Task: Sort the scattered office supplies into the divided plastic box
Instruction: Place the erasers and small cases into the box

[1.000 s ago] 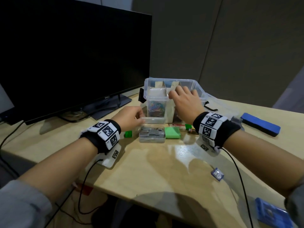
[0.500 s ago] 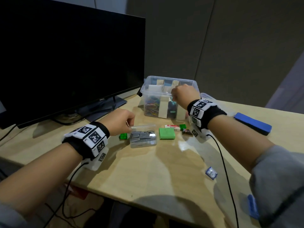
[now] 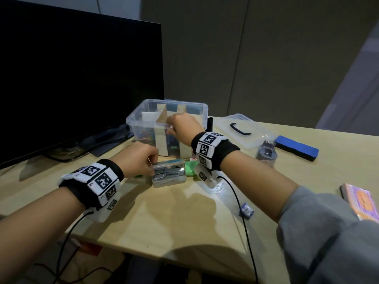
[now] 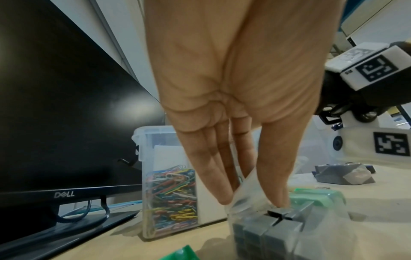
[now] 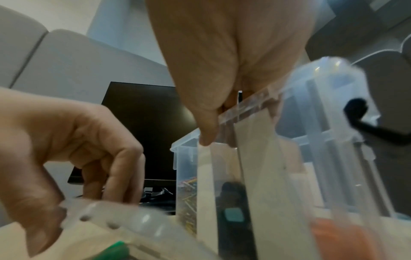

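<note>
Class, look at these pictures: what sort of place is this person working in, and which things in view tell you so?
Most likely an office desk. A large dark monitor stands on a pale wooden desk, grey partition panels rise behind it, and a clear divided box holds coloured paper clips.

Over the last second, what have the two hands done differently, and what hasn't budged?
The right hand, which was reaching over the divided box, now grips its front rim, thumb outside. The left hand has come down from the small clear lid it held raised and now pinches at the top of the staple case. The box, the staple case and the green pad have stayed where they were on the desk.
</note>
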A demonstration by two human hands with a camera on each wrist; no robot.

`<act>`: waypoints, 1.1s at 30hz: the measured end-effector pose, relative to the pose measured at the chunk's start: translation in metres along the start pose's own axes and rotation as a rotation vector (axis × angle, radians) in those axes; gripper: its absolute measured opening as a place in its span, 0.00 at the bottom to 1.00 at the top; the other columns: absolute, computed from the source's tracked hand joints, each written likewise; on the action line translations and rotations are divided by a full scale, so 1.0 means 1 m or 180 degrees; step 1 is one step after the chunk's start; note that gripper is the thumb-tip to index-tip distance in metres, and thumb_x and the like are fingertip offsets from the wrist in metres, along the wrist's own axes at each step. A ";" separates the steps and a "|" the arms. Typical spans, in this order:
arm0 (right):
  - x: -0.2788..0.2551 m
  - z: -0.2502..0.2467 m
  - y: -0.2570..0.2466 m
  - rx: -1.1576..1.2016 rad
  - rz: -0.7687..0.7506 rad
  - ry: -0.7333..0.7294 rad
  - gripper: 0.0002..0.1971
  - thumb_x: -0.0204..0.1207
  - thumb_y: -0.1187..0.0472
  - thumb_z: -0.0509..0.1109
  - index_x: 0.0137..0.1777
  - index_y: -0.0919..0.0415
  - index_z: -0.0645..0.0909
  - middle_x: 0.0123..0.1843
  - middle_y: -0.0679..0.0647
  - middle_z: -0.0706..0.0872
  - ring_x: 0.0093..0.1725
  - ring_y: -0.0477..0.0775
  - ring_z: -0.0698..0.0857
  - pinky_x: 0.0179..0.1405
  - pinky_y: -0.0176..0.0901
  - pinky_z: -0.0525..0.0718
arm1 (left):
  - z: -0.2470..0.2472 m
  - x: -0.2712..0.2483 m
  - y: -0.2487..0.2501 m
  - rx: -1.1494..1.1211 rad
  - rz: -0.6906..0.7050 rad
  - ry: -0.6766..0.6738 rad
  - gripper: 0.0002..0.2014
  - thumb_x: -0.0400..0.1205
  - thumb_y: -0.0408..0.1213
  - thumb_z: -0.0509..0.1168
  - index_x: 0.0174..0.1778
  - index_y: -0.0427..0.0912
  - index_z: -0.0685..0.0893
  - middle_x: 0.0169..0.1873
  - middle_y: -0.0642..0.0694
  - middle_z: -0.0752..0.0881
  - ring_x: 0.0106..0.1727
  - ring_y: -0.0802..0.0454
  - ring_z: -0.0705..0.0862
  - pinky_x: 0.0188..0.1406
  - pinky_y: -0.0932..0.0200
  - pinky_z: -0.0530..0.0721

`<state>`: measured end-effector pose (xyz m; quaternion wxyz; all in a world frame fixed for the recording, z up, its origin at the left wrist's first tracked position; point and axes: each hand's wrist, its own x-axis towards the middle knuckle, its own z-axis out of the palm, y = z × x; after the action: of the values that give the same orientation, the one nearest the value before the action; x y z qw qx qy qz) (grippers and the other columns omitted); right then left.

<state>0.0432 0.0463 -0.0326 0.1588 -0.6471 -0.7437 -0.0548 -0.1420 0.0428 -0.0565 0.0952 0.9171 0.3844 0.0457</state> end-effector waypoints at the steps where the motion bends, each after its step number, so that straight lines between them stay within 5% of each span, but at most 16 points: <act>1: -0.002 -0.001 0.000 -0.0024 -0.0074 -0.0072 0.13 0.82 0.58 0.65 0.63 0.63 0.80 0.60 0.59 0.83 0.58 0.60 0.83 0.56 0.47 0.79 | 0.001 0.000 0.001 0.0021 0.0001 -0.0017 0.11 0.71 0.35 0.78 0.37 0.48 0.80 0.40 0.52 0.85 0.45 0.53 0.85 0.47 0.51 0.85; 9: -0.033 -0.011 0.029 -0.0691 -0.0547 -0.0054 0.29 0.80 0.67 0.62 0.81 0.51 0.64 0.72 0.52 0.75 0.67 0.58 0.73 0.62 0.54 0.73 | -0.001 -0.002 0.004 0.0091 0.0018 -0.0339 0.16 0.75 0.45 0.76 0.57 0.55 0.84 0.53 0.56 0.84 0.51 0.58 0.83 0.54 0.57 0.84; 12: -0.045 -0.009 0.040 -0.0990 -0.0805 0.0244 0.31 0.77 0.67 0.66 0.80 0.50 0.67 0.71 0.51 0.76 0.64 0.58 0.74 0.59 0.52 0.71 | -0.004 -0.004 0.004 0.0065 -0.0100 -0.0542 0.17 0.76 0.54 0.73 0.59 0.59 0.84 0.58 0.57 0.81 0.57 0.58 0.81 0.57 0.55 0.81; 16: -0.057 -0.014 0.058 -0.0784 -0.0905 0.0727 0.26 0.70 0.71 0.70 0.69 0.56 0.79 0.62 0.56 0.81 0.59 0.60 0.78 0.55 0.52 0.75 | -0.002 -0.002 0.004 0.0043 -0.0154 -0.0591 0.17 0.75 0.52 0.74 0.58 0.56 0.83 0.62 0.53 0.82 0.64 0.55 0.79 0.58 0.55 0.79; 20: -0.070 -0.034 0.096 -0.0687 0.0514 0.1148 0.21 0.67 0.75 0.62 0.60 0.61 0.79 0.58 0.60 0.80 0.58 0.64 0.77 0.50 0.51 0.71 | 0.003 0.004 0.011 0.0118 -0.0141 -0.0633 0.18 0.72 0.47 0.78 0.55 0.52 0.81 0.59 0.52 0.83 0.62 0.52 0.79 0.49 0.59 0.74; 25: -0.095 -0.049 0.157 -0.0834 0.2561 -0.0131 0.22 0.79 0.63 0.62 0.73 0.63 0.67 0.72 0.63 0.71 0.72 0.65 0.70 0.67 0.60 0.70 | 0.004 0.018 0.024 0.0202 -0.0234 -0.0741 0.19 0.68 0.44 0.80 0.47 0.53 0.77 0.55 0.51 0.82 0.56 0.50 0.80 0.49 0.56 0.78; 29: -0.127 -0.041 0.210 -0.0941 0.2993 -0.0696 0.23 0.76 0.56 0.65 0.69 0.64 0.71 0.66 0.64 0.75 0.65 0.69 0.77 0.65 0.64 0.76 | 0.005 0.025 0.033 0.0493 -0.0232 -0.0857 0.19 0.70 0.43 0.79 0.51 0.51 0.77 0.56 0.50 0.80 0.54 0.51 0.77 0.43 0.58 0.74; 33: -0.164 -0.049 0.212 -0.1383 0.2939 -0.1180 0.21 0.78 0.64 0.66 0.69 0.67 0.69 0.61 0.64 0.79 0.59 0.67 0.81 0.58 0.59 0.82 | 0.000 0.030 0.045 0.0605 -0.0167 -0.0940 0.22 0.73 0.46 0.77 0.60 0.49 0.77 0.61 0.48 0.79 0.58 0.50 0.78 0.47 0.59 0.76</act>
<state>0.2776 -0.0892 -0.0630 -0.1049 -0.9233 -0.3691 -0.0168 -0.0892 0.0331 -0.0468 0.0648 0.9084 0.3926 -0.1286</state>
